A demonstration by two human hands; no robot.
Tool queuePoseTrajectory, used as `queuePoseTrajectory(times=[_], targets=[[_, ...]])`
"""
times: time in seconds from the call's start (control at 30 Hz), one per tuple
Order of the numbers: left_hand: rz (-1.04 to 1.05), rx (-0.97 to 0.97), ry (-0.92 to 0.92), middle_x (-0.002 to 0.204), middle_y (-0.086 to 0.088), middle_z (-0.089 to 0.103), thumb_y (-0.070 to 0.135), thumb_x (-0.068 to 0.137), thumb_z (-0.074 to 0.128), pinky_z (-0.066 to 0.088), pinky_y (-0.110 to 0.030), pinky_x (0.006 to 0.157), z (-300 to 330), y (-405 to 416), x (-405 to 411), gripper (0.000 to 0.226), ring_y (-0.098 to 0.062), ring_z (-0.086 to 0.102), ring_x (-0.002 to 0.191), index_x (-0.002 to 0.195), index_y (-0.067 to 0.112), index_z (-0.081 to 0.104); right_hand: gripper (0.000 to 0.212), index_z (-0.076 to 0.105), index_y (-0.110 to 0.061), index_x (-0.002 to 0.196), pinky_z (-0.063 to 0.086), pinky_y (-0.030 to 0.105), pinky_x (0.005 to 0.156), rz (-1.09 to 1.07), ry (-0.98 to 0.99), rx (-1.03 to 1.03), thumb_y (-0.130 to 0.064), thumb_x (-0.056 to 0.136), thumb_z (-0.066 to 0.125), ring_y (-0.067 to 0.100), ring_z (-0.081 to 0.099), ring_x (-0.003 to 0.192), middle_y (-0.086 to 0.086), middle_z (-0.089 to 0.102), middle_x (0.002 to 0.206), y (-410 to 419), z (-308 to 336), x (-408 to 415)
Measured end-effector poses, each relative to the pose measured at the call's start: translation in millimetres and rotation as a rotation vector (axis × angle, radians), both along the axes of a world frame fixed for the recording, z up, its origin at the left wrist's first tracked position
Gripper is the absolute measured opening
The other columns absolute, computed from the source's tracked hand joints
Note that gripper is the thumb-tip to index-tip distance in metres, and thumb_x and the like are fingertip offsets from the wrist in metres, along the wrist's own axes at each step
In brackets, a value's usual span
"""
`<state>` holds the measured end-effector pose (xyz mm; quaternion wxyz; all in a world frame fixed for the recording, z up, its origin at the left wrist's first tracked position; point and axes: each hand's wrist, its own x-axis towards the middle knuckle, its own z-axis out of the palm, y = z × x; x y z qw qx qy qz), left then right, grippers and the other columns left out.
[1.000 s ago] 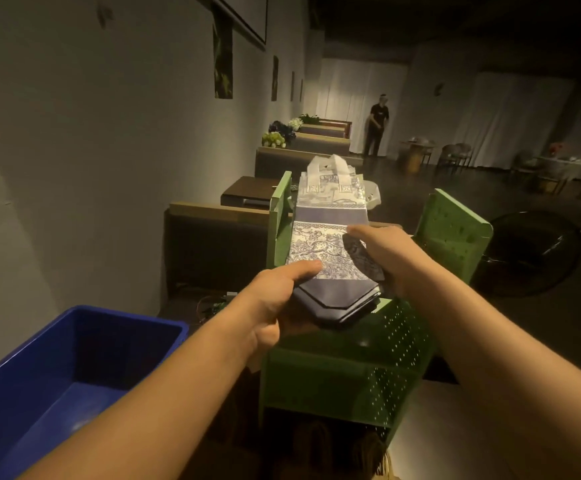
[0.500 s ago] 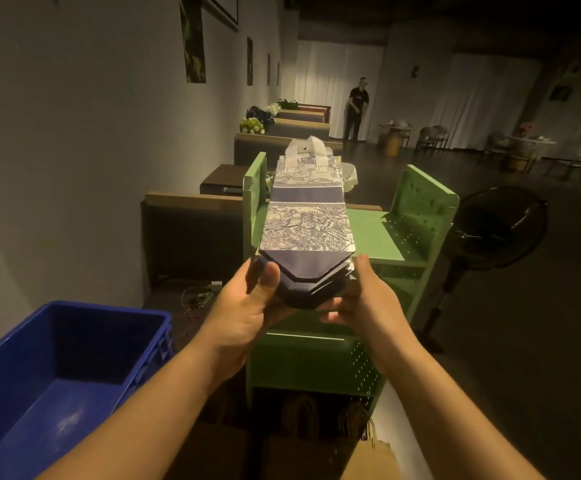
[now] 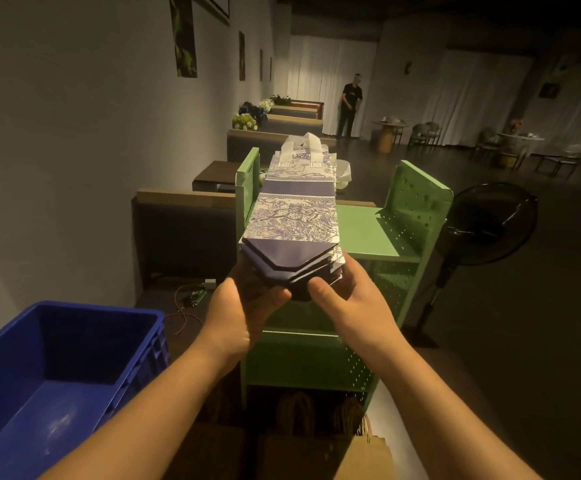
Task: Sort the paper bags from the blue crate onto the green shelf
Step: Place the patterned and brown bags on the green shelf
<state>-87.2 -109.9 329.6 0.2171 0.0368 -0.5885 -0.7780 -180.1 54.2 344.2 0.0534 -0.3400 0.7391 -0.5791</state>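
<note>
Stack of paper bags above green shelf, near end gripped between left hand and right hand

Dim café or restaurant, booth seats, round tables, chairs, flowers

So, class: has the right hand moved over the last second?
Yes. Against the green shelf, the right hand drew back toward the person, from atop the paper bags to their near end.

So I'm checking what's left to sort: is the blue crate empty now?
Empty as far as shown: the blue crate has bare blue floor and walls, though its near end is out of frame.
</note>
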Motion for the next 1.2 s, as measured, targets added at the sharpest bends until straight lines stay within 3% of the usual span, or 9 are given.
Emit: queuePoseTrajectory(times=[0.17,0.33,0.57,0.73,0.83,0.93,1.03,1.13,1.2], targets=[[-0.085,-0.124,0.036,0.103,0.02,0.077,-0.003,0.083,0.074,0.057,-0.014,0.074,4,-1,-6,0.049,-0.001,0.073,0.098,0.12,0.029,0.066,0.077,0.045,-0.046,0.141,0.048,0.007,0.087,0.05,0.002,0.01,-0.05,0.073,0.081,-0.009,0.062,0.114,-0.033,0.065,0.121,-1,-3,-4],[0.013,-0.315,0.024,0.092,0.02,0.078,-0.022,0.078,0.07,0.059,-0.017,0.074,3,-4,-8,0.05,-0.001,0.075,0.09,0.105,0.02,0.063,0.079,0.048,-0.036,0.143,0.046,0.003,0.084,0.032,0.018,-0.024,-0.048,0.072,0.08,-0.014,0.061,0.11,-0.037,0.066,0.115,-5,-2,-4],[0.093,-0.198,0.053,0.119,-0.005,0.075,-0.02,0.084,0.066,0.061,-0.025,0.076,-6,-8,-7,0.065,-0.019,0.075,0.105,0.138,0.013,0.051,0.092,0.041,-0.036,0.147,0.05,0.027,0.105,-0.007,0.013,-0.032,-0.068,0.069,0.078,-0.004,0.058,0.123,-0.026,0.062,0.131,-7,-12,-3],[0.209,-0.296,-0.043,0.156,-0.001,0.041,0.042,0.06,0.098,0.058,-0.049,0.098,-7,-12,-1,0.114,-0.027,0.053,0.137,0.155,0.039,0.036,0.127,0.01,-0.041,0.16,0.035,0.043,0.121,-0.037,0.02,0.029,-0.085,0.059,0.073,0.006,0.037,0.146,-0.014,0.036,0.161,-8,-9,-3],[0.151,-0.296,0.016,0.158,0.005,0.038,0.024,0.065,0.092,0.059,-0.031,0.096,-2,-7,-2,0.12,-0.012,0.053,0.137,0.161,0.038,0.021,0.125,0.01,-0.045,0.159,0.033,0.042,0.122,-0.045,0.045,0.037,-0.085,0.058,0.072,0.008,0.034,0.148,-0.014,0.033,0.163,-9,-8,-7],[0.096,-0.25,0.069,0.151,0.006,0.046,0.009,0.07,0.085,0.059,-0.022,0.087,1,-2,-4,0.106,0.001,0.061,0.123,0.154,0.041,0.029,0.115,0.016,-0.047,0.158,0.039,0.03,0.115,-0.019,0.083,0.027,-0.082,0.064,0.071,0.0,0.041,0.142,-0.02,0.04,0.157,-8,-8,-9],[0.137,-0.342,0.061,0.155,0.009,0.041,0.042,0.064,0.091,0.056,-0.027,0.098,-2,-4,-6,0.111,-0.005,0.051,0.136,0.157,0.037,0.032,0.091,0.032,-0.046,0.152,0.045,0.009,0.096,0.009,0.105,0.014,-0.078,0.073,0.064,-0.012,0.051,0.126,-0.037,0.051,0.138,-7,-8,-11],[0.204,-0.44,0.018,0.159,0.023,0.028,0.089,0.053,0.073,0.043,-0.023,0.109,-4,-6,-6,0.126,-0.001,0.038,0.144,0.159,0.043,0.024,0.09,0.032,-0.041,0.155,0.04,0.036,0.115,-0.073,0.078,-0.05,-0.091,0.08,0.035,0.003,0.041,0.14,-0.026,0.044,0.147,-8,-15,-18],[0.252,-0.379,0.035,0.162,0.023,0.027,0.1,0.053,0.059,0.034,-0.028,0.116,-3,-2,-9,0.118,-0.003,0.033,0.147,0.154,0.049,0.025,0.097,0.033,-0.032,0.156,0.036,0.05,0.118,-0.179,0.025,-0.131,-0.093,0.081,0.023,0.014,0.041,0.143,-0.008,0.042,0.152,-11,-12,-20]])
